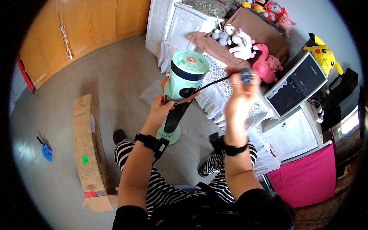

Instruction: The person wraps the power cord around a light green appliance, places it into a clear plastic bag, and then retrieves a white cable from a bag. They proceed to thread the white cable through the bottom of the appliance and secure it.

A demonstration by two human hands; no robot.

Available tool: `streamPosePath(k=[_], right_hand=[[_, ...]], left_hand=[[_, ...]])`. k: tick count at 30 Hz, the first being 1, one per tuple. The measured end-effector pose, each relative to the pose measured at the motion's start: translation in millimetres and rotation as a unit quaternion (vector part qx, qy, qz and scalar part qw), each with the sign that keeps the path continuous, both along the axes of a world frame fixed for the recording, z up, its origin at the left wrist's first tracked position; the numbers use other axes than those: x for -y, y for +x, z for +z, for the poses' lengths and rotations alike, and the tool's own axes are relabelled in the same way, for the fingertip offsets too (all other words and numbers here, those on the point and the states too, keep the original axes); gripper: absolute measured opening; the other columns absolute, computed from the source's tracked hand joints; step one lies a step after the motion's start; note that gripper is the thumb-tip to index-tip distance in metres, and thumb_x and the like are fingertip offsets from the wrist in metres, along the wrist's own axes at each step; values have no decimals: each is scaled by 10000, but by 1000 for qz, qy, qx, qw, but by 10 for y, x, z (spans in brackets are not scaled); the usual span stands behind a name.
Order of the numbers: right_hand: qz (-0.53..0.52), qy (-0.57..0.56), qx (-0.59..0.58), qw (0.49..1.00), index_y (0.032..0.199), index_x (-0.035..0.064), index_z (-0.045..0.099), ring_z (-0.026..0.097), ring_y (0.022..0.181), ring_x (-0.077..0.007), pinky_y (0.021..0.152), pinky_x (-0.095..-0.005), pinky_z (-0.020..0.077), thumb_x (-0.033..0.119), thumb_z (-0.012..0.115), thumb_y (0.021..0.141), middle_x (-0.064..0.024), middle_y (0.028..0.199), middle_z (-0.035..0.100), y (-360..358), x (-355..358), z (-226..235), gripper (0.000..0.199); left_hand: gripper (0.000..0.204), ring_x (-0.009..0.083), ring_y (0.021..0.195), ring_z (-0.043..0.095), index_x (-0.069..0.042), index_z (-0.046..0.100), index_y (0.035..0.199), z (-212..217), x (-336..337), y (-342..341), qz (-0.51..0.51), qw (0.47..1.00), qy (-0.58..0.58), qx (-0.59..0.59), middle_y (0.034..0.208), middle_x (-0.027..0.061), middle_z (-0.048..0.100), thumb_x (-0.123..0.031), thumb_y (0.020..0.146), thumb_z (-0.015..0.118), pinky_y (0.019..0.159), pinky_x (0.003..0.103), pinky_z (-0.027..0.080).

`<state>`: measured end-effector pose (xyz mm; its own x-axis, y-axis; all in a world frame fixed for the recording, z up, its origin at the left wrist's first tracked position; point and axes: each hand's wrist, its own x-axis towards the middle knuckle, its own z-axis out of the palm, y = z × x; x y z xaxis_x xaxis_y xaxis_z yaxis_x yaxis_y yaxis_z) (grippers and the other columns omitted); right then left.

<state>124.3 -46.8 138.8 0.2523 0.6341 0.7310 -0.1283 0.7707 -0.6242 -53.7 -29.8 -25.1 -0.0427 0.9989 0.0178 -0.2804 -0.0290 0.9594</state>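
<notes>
A mint-green tower appliance (pixel 190 63), seemingly a fan or heater, stands upright on its round base in front of me. It has a dark band, a dark lower column and a brown strap handle. At its near side my left hand (pixel 159 111) is closed in a pinch on a black power cord (pixel 209 84). Up and to the right, the cord stretches to my right hand (pixel 241 96), which is blurred by motion. That hand is closed round the dark plug end (pixel 246 76), whose details are smeared.
An opened long cardboard box (pixel 86 142) lies on the floor at left, with a blue duster (pixel 46 152) beyond it. Right of the appliance stands a lace-covered cabinet (pixel 218 73) with plush toys (pixel 242 45) and a computer tower (pixel 297 86). Wooden doors (pixel 90 23) line the far left.
</notes>
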Motion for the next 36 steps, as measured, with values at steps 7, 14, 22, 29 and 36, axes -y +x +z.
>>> streamPosePath(k=[7, 14, 22, 29, 36], right_hand=[[169, -21, -111, 979, 987, 45, 536, 556, 786, -188, 704, -377, 490, 158, 567, 876, -80, 878, 579, 509, 292, 198, 161], [57, -320, -33, 945, 1101, 23, 452, 510, 553, -134, 527, -243, 429, 184, 456, 939, -138, 921, 616, 826, 401, -890, 229], [145, -514, -185, 825, 1011, 31, 506, 495, 622, -160, 599, -292, 446, 273, 472, 933, -62, 753, 538, 984, 208, -1970, 257], [233, -590, -208, 745, 922, 71, 499, 409, 563, -111, 579, -267, 363, 291, 489, 923, 7, 709, 480, 829, 126, -2545, 220], [294, -689, -313, 584, 914, 51, 512, 473, 592, -126, 568, -273, 460, 185, 494, 917, -7, 701, 486, 503, 82, -3144, 135]], left_hand=[[285, 179, 815, 596, 0, 482, 1060, 94, 44, 0, 6, 998, -49, 43, 920, 107, 612, -238, 905, 505, 701, 303, 492], [388, 197, 794, 610, 25, 466, 1062, -15, 6, 8, 10, 988, -101, 115, 923, 122, 605, -306, 881, 552, 681, 309, 514], [451, 239, 869, 605, 54, 485, 1069, -9, 33, 73, -74, 984, -114, 117, 978, 159, 574, -334, 864, 585, 734, 315, 520], [434, 257, 931, 597, 87, 453, 1125, 0, 45, 133, -80, 983, -77, 147, 1052, 181, 555, -272, 898, 540, 823, 338, 515], [401, 252, 944, 594, 90, 446, 1130, -32, 22, 172, -75, 978, -41, 189, 1043, 175, 571, -233, 907, 523, 859, 349, 508]])
